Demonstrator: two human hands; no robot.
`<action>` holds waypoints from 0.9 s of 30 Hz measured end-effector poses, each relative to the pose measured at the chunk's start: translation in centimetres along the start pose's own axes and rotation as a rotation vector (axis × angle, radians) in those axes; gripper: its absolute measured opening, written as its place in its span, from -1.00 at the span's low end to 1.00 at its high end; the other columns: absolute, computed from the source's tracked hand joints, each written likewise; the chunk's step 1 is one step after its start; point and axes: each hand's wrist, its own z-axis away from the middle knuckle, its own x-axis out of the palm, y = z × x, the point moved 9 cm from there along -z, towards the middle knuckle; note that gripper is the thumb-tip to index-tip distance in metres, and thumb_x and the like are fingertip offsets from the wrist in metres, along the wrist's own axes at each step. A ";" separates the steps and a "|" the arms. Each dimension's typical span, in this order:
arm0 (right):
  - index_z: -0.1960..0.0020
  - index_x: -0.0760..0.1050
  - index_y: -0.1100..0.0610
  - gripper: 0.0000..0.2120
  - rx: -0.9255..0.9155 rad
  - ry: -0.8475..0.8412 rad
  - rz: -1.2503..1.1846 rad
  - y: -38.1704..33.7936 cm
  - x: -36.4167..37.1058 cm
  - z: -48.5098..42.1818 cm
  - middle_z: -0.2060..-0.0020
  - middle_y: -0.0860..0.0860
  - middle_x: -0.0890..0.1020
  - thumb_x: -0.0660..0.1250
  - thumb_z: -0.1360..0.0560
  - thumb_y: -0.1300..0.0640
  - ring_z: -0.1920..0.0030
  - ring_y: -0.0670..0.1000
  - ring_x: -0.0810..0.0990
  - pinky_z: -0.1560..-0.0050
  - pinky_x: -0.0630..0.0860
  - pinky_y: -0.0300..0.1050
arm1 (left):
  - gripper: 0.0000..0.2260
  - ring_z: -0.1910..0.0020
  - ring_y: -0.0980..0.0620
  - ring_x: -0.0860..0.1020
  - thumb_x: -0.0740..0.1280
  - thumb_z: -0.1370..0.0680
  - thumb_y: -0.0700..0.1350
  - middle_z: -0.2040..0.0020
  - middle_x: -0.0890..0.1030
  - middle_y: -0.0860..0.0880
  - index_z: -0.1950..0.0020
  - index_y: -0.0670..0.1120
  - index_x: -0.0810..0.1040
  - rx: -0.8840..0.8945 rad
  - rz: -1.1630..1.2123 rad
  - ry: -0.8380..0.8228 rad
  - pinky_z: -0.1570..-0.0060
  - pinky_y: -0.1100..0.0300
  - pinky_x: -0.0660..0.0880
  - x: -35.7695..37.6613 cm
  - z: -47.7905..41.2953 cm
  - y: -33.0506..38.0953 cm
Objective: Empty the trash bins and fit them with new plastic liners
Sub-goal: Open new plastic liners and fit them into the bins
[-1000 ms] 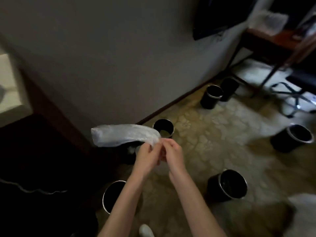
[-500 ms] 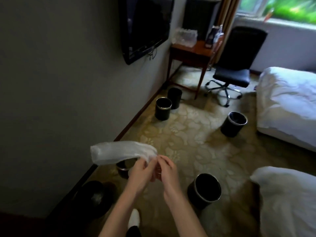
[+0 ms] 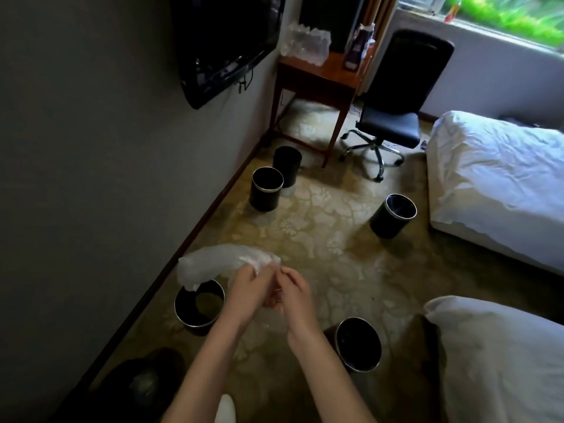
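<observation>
The left hand (image 3: 248, 290) and right hand (image 3: 294, 293) meet over the floor, fingers curled and pinching one end of a crumpled translucent white plastic liner (image 3: 218, 261), probably rubbing its layers apart to find the mouth. The rest of the liner juts left, its free end hanging over the rim of a black cylindrical silver-rimmed bin (image 3: 195, 329) at the wall-side edge of the patterned beige carpet (image 3: 305, 215), likely the next bin to be lined.

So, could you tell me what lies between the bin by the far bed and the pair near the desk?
Bare carpet only, in the head view.
</observation>
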 end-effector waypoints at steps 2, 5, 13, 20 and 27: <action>-0.05 0.64 0.09 -0.85 -0.009 0.016 0.009 -0.9 0.3 -1.7 0.18 0.07 0.70 0.29 -0.61 0.12 0.21 -0.02 0.67 0.27 0.56 -0.20 | -0.65 0.44 0.00 0.52 0.26 -0.60 -0.01 0.45 0.55 -0.12 0.34 -0.13 0.54 -0.002 -0.012 -0.032 0.34 0.11 0.46 0.3 -1.9 0.7; -0.02 0.63 0.11 -0.86 -0.010 0.048 -0.005 -2.0 -0.2 -3.9 0.35 0.02 0.63 0.29 -0.61 0.14 0.40 -0.11 0.59 0.40 0.49 -0.25 | -0.62 0.47 0.00 0.48 0.24 -0.62 -0.02 0.47 0.51 -0.14 0.32 -0.19 0.54 -0.006 -0.010 -0.059 0.35 0.14 0.43 1.5 -4.3 1.7; 0.06 0.59 0.15 -0.86 -0.078 0.156 -0.137 -7.5 -6.1 -9.5 0.48 0.01 0.53 0.27 -0.61 0.21 0.51 -0.07 0.45 0.50 0.41 -0.21 | -0.70 0.57 0.19 0.47 0.32 -0.60 -0.02 0.55 0.50 0.02 0.28 -0.12 0.45 0.006 -0.022 -0.101 0.55 0.37 0.38 9.0 -9.7 5.9; 0.05 0.62 0.15 -0.78 -0.068 0.151 -0.023 -11.9 -9.9 -20.0 0.56 0.00 0.47 0.24 -0.64 0.12 0.55 -0.07 0.41 0.52 0.37 -0.22 | -0.62 0.55 0.12 0.49 0.30 -0.60 -0.03 0.56 0.50 -0.03 0.39 -0.13 0.44 -0.015 -0.089 -0.023 0.45 0.23 0.46 15.2 -17.8 9.6; 0.13 0.62 0.07 -0.77 -0.024 -0.050 -0.078 -20.9 -9.1 -29.6 0.42 0.10 0.46 0.24 -0.62 0.11 0.46 -0.02 0.41 0.47 0.39 -0.17 | -0.63 0.48 0.02 0.55 0.29 -0.60 -0.06 0.50 0.56 -0.08 0.38 -0.09 0.64 -0.012 -0.010 0.112 0.48 0.21 0.47 18.2 -25.8 17.1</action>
